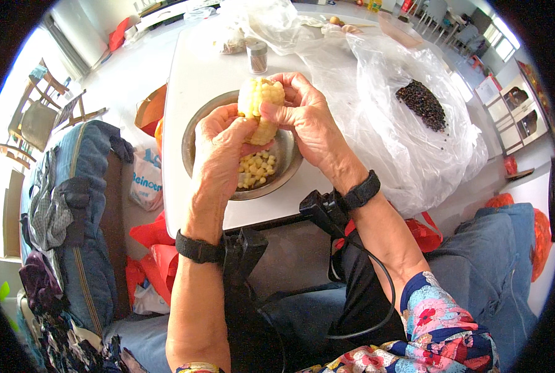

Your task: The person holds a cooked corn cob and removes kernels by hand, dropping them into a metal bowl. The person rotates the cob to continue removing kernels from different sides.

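Note:
An ear of pale yellow corn is held upright over a round metal bowl. My left hand grips its lower left side, the thumb pressed against the kernels. On the upper right, my right hand clasps the cob with its thumb across the front. Loose corn kernels lie in the bottom of the bowl. Part of the bowl is hidden behind my hands and the cob.
The bowl stands on a white table. Beyond it is a small clear container of toothpicks. To the right, a clear plastic bag spreads out, with dark peppercorn-like grains. Black devices with a cable are strapped to my wrists.

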`<state>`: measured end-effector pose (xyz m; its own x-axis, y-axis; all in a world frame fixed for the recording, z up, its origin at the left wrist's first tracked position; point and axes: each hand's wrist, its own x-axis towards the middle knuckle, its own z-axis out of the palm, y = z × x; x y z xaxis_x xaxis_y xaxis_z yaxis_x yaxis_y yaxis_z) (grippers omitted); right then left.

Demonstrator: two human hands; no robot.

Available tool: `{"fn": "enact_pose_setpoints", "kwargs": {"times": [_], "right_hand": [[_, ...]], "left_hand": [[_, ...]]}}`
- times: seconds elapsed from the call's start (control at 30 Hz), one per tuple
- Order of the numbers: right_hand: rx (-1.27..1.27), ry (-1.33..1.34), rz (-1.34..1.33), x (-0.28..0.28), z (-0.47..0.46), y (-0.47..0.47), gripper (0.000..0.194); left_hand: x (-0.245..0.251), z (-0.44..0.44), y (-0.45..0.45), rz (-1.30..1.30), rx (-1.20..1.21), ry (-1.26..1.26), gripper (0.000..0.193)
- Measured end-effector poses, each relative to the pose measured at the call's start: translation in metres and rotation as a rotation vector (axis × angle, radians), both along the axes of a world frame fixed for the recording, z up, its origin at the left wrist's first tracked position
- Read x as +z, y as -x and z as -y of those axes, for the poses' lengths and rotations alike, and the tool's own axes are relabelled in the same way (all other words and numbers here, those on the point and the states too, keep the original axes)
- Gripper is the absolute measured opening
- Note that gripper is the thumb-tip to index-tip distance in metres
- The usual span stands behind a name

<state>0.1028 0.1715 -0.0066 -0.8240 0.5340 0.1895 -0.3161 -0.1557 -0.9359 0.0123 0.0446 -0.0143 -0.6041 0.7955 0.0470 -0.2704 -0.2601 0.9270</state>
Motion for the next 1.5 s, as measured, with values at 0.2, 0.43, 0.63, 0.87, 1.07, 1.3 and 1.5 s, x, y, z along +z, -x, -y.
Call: {"fn": "enact_pose_setpoints", "kwargs": {"times": [0.2, 0.43, 0.63, 0.87, 1.07, 1.3, 1.5], "right_hand": [[0.010, -0.025, 0.005, -0.001, 0.003, 0.001, 0.045], [0.004, -0.094, 0.014, -0.002, 0.006, 0.000, 0.044], [-0.002, 0.024, 0.001, -0.004, -0.001, 0.001, 0.040], [-0.008, 0.116, -0.009, -0.001, -0.006, -0.002, 0.038], [0.004, 0.123, -0.016, 0.000, -0.007, -0.001, 0.035], [0.018, 0.128, -0.032, -0.001, -0.011, -0.004, 0.035], [0.039, 0.173, -0.095, -0.004, -0.014, -0.002, 0.036]], "left_hand": [[-0.005, -0.003, 0.003, 0.007, 0.033, 0.018, 0.032], [-0.007, -0.004, 0.001, -0.024, 0.062, 0.038, 0.028], [-0.001, 0.001, 0.003, -0.008, 0.017, 0.066, 0.038], [0.001, 0.005, 0.003, -0.066, 0.264, 0.129, 0.027], [0.003, 0.005, 0.004, -0.255, 0.312, 0.272, 0.021], [0.012, 0.010, -0.002, -0.313, 0.251, 0.287, 0.021], [0.005, 0.005, 0.000, -0.218, 0.207, 0.226, 0.023]]}}
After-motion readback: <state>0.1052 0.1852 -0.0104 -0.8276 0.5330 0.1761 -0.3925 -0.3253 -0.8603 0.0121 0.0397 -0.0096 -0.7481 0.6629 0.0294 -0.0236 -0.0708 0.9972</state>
